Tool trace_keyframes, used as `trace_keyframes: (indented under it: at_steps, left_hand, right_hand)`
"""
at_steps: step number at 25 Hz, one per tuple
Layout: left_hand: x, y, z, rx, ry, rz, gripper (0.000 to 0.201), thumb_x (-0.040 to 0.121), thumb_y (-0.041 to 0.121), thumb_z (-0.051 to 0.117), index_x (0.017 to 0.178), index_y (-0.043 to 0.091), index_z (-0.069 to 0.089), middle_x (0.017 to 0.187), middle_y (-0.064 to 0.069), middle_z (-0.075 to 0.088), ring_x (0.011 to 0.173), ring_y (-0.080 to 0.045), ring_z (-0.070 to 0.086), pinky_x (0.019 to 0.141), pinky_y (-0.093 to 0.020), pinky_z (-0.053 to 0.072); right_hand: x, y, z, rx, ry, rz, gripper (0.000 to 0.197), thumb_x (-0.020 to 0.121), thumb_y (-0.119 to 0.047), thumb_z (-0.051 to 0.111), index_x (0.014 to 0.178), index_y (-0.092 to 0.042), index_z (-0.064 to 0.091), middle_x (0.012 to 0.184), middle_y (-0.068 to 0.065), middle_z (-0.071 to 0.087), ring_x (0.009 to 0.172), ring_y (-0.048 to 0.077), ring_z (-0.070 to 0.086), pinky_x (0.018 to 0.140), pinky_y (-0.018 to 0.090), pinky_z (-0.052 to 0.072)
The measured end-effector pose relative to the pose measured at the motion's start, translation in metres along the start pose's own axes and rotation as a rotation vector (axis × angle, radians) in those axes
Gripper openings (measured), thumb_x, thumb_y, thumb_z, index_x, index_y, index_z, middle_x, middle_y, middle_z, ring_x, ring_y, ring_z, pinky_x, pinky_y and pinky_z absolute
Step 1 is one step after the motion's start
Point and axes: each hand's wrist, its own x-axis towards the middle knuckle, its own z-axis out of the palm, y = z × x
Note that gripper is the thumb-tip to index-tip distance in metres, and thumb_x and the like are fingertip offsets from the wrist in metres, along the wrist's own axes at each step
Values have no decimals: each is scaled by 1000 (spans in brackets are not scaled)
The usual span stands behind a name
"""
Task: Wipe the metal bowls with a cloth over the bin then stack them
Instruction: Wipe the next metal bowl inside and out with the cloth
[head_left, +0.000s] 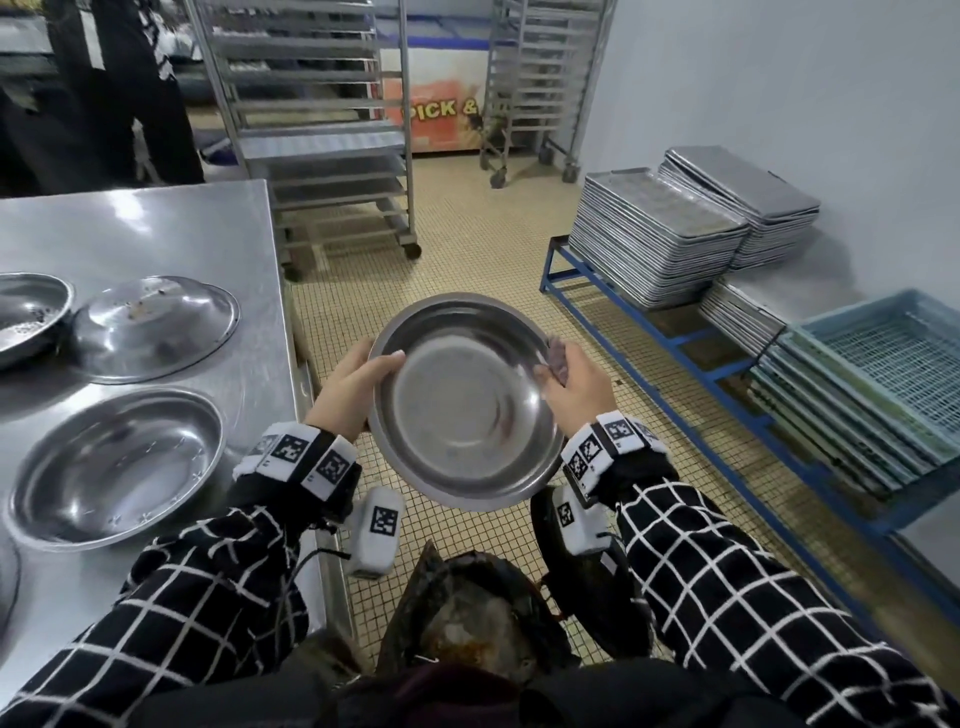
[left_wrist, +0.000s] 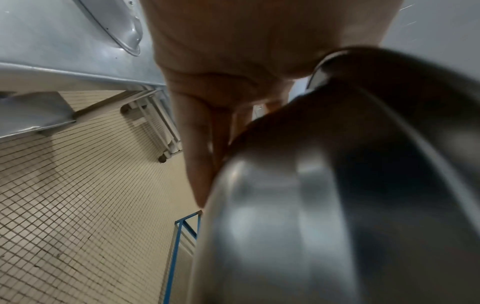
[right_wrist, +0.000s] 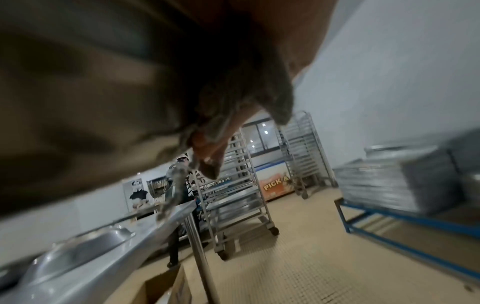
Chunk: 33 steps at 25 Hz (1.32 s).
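The metal bowl (head_left: 464, 402) is in the air between my two hands, with its open side facing up at me. It hangs over the floor, just past the edge of the table (head_left: 156, 223), and the bin (head_left: 467, 613) with its dark bag is lower down, close to my body.

My left hand (head_left: 349, 391) grips the left rim of the bowl. My thumb lies over the top of the rim and my fingers (left_wrist: 200, 156) curl under the bowl's outside.

My right hand (head_left: 576, 387) is at the right rim. It holds a small greyish cloth (head_left: 558, 358) bunched in its fingers, and the cloth is pressed against the rim of the bowl. From my right wrist the cloth (right_wrist: 233, 115) looks dark and crumpled around my fingertips.

On the table to my left sit more bowls. One big bowl (head_left: 117, 467) lies open side up near me. Behind it, one bowl (head_left: 156, 325) lies upside down, and another bowl (head_left: 28, 317) with crumbs in it sits just beside that at the far left.

Stacks of metal trays (head_left: 654, 239) rest on a blue frame (head_left: 691, 343) to my right.
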Motion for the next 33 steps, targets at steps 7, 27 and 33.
trace_keyframes:
  at_steps: [7, 27, 33]
  left_hand:
    - [-14, -3, 28, 166, 13, 214, 65, 90, 7, 55, 139, 33, 21, 116, 6, 54, 90, 5, 60, 73, -11, 52]
    - [11, -6, -4, 137, 172, 184, 67, 87, 62, 40, 145, 30, 35, 131, 7, 56, 122, -12, 51, 102, -36, 42]
    - [9, 1, 4, 128, 181, 211, 75, 83, 71, 40, 145, 29, 34, 135, 5, 55, 125, -12, 50, 107, -42, 40]
  right_hand:
    - [-20, -7, 24, 404, 245, 234, 16, 98, -23, 47, 96, -7, 49, 77, -2, 55, 66, 11, 56, 51, 17, 40]
    - [-56, -8, 61, -530, -436, -501, 63, 95, -58, 4, 149, -31, 22, 155, -8, 23, 146, 13, 6, 118, 34, -4]
    - [-77, -35, 75, -7, -436, -479, 53, 99, -53, 15, 145, -32, 33, 149, -13, 36, 140, 3, 25, 116, 37, 23]
